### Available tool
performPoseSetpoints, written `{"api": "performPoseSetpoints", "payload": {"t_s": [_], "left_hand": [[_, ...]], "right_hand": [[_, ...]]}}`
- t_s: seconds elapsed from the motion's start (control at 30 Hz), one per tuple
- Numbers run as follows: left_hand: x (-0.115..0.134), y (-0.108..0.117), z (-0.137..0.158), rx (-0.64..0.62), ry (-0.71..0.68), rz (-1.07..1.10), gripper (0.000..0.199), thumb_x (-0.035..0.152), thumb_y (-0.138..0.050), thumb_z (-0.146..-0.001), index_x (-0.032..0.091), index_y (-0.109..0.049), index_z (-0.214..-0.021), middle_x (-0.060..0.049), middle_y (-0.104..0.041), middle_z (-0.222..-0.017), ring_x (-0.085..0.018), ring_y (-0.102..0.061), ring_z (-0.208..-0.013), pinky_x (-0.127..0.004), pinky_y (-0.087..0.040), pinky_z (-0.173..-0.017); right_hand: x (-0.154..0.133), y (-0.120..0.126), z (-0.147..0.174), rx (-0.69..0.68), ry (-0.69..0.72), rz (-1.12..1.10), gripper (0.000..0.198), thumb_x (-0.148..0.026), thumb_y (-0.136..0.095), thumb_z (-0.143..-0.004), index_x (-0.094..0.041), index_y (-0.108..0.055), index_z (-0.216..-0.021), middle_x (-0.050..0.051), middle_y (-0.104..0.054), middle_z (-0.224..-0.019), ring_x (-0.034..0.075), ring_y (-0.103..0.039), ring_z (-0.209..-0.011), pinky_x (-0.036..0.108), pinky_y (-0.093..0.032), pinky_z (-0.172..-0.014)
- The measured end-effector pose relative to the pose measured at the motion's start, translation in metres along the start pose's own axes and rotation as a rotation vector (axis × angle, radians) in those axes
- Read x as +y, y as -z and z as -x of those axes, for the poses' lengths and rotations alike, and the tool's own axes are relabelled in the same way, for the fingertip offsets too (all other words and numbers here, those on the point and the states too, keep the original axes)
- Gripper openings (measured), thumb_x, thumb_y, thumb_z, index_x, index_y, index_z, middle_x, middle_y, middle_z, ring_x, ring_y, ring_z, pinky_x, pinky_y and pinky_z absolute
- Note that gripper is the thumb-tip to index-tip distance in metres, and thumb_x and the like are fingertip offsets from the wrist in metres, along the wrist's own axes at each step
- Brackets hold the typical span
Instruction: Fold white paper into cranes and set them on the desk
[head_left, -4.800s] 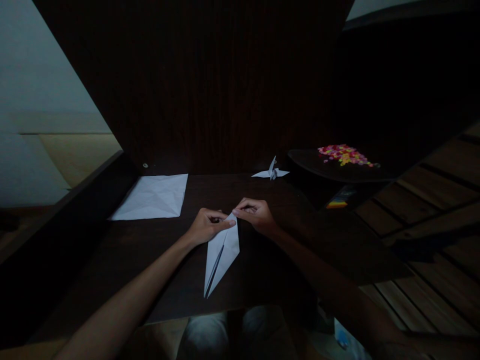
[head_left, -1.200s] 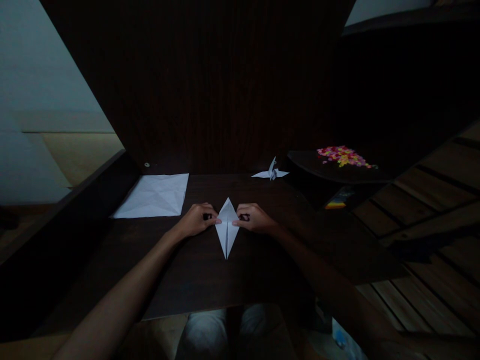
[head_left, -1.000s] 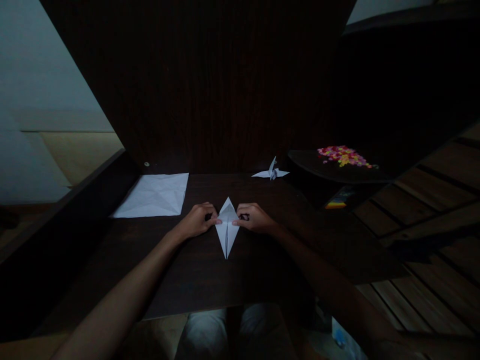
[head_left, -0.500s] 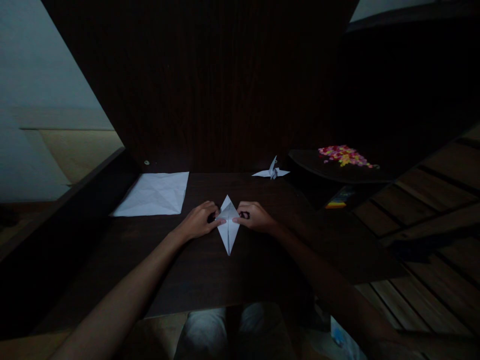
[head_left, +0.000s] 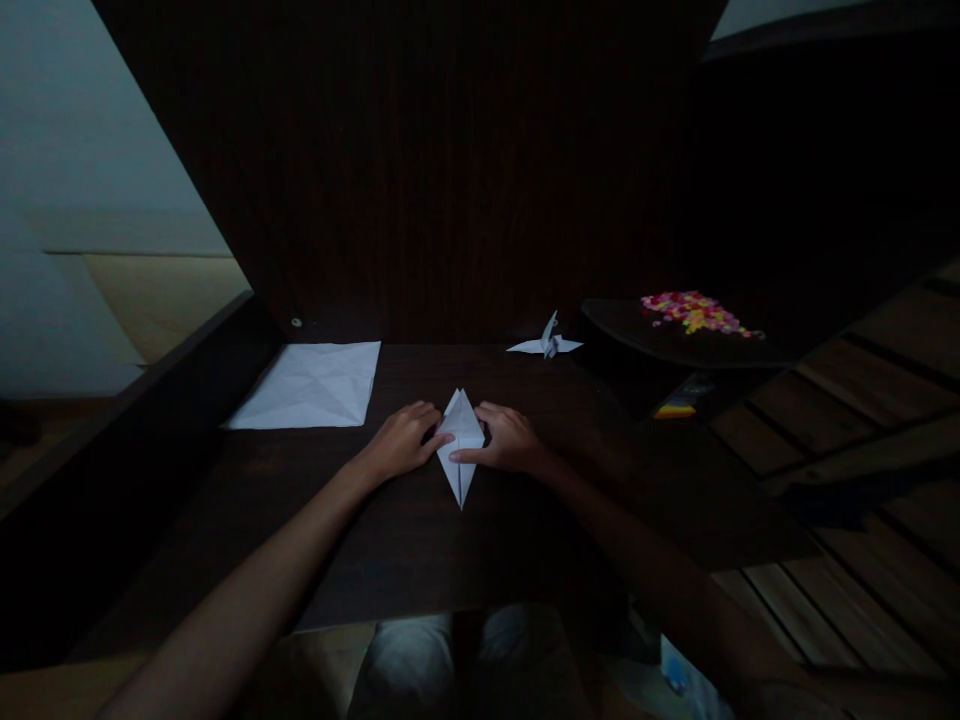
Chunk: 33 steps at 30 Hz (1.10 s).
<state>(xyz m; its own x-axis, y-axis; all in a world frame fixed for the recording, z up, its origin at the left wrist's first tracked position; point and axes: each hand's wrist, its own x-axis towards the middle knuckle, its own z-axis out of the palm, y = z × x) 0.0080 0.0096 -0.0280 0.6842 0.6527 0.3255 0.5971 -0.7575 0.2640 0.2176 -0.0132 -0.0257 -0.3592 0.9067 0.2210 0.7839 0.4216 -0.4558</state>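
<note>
- Two bare hands meet at a white paper diamond [head_left: 466, 420] on the dark wooden desk [head_left: 390, 560], near its middle
- Left hand [head_left: 409, 438] clamped on the diamond's left edge, thumb on top; right hand [head_left: 510, 440] clamped on the right edge, thumb across the centre slit
- Creased white paper sheet [head_left: 311, 385] flat at back left, beside the low side board [head_left: 135, 410]
- White origami crane [head_left: 551, 345], wings spread, well beyond the hands and close to the upright back panel [head_left: 420, 180]
- Rounded dark shelf [head_left: 630, 335] juts out at right, bearing a heap of small pink, red and yellow pieces [head_left: 697, 312]; too small to identify
- Under the shelf, a yellow-and-red striped item [head_left: 675, 411], mostly lost in shadow
- Thumbs cover part of the diamond; fingers curled at its edges only partly seen
- Both forearms cut off by the lower border; knees [head_left: 412, 660] partly under the desk
- Blue-and-white item [head_left: 682, 675] at lower right, partly behind the right forearm, unclear
</note>
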Motion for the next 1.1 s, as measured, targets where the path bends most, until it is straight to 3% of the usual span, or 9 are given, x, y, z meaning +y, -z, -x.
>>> {"api": "performPoseSetpoints", "payload": {"t_s": [0.4,0.6,0.83,1.1], "left_hand": [[0.001,0.001,0.0,-0.003,0.006,0.038,0.023,0.037,-0.045,-0.089,0.017,-0.053,-0.081,-0.005,-0.054,-0.08,-0.02,-0.053,-0.078,-0.032,-0.044,-0.074],[0.002,0.003,0.003,0.126,0.09,0.192,0.021,0.038,-0.054,-0.084,0.018,-0.05,-0.091,-0.003,-0.055,-0.085,-0.018,-0.054,-0.077,-0.03,-0.045,-0.071],[-0.003,-0.002,0.004,0.103,-0.062,0.215,0.019,0.03,-0.052,-0.087,0.018,-0.066,-0.088,-0.006,-0.059,-0.09,-0.018,-0.054,-0.088,-0.032,-0.045,-0.081],[0.0,-0.005,0.004,0.114,0.032,0.116,0.019,0.032,-0.058,-0.083,0.019,-0.071,-0.083,-0.006,-0.058,-0.087,-0.019,-0.052,-0.085,-0.033,-0.044,-0.078]], "right_hand": [[-0.001,0.0,0.0,-0.08,-0.033,0.039,0.048,-0.059,-0.072,-0.058,-0.019,-0.056,-0.079,0.002,-0.053,-0.08,0.014,-0.048,-0.069,0.026,-0.03,-0.058],[0.001,0.004,-0.001,-0.107,-0.093,0.076,0.053,-0.063,-0.066,-0.062,-0.018,-0.057,-0.089,0.003,-0.055,-0.088,0.017,-0.052,-0.079,0.027,-0.034,-0.063],[0.006,0.003,-0.003,-0.062,-0.111,0.07,0.048,-0.062,-0.067,-0.061,-0.018,-0.055,-0.079,0.002,-0.055,-0.084,0.016,-0.051,-0.074,0.027,-0.034,-0.061],[0.005,0.001,-0.004,-0.051,-0.104,0.036,0.052,-0.062,-0.07,-0.058,-0.017,-0.057,-0.082,0.004,-0.055,-0.084,0.017,-0.05,-0.073,0.027,-0.034,-0.062]]}}
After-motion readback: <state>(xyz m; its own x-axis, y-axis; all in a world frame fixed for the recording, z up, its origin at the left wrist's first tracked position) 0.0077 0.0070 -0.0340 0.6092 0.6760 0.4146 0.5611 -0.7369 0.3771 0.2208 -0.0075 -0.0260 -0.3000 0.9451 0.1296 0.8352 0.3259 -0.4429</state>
